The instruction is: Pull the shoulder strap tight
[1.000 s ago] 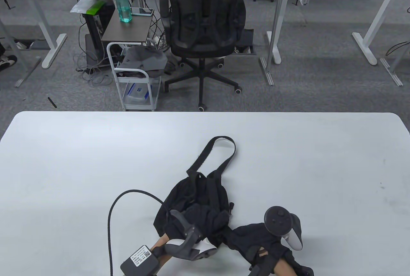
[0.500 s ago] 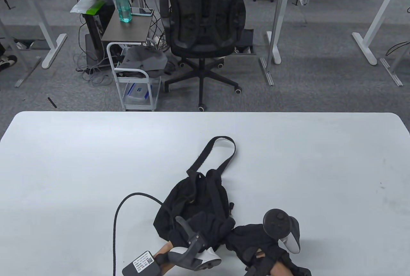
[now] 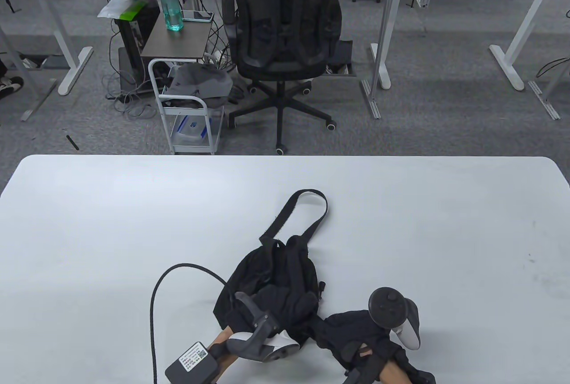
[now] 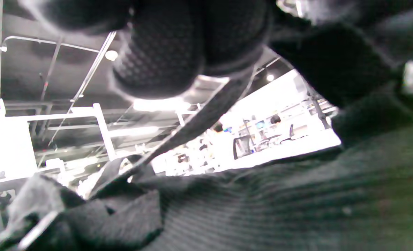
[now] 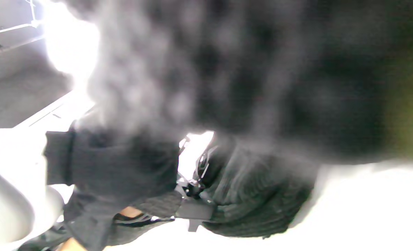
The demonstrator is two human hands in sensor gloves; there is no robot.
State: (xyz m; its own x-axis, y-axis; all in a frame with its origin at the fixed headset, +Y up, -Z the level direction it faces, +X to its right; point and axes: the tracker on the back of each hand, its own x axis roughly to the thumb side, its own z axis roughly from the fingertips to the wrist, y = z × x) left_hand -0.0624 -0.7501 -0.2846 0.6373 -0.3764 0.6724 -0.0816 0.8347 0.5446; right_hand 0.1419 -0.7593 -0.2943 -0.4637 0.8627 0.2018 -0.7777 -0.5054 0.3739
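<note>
With the left hand (image 3: 278, 308) pinning the bag (image 3: 267, 277), the right hand (image 3: 352, 328), finger state unclear, should pull the strap (image 3: 303, 214) straight and steadily.

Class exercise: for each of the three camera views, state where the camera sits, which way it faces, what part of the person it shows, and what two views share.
Table view: high, looking down the white table; gloved left hand and right hand meet at the small black fabric backpack.
Left wrist view: low against the backpack, tilted up at the ceiling; a left fingertip above a taut black webbing strap.
Right wrist view: blurred, close; the right hand fills the top.
Shared: both wrist views show the backpack.
</note>
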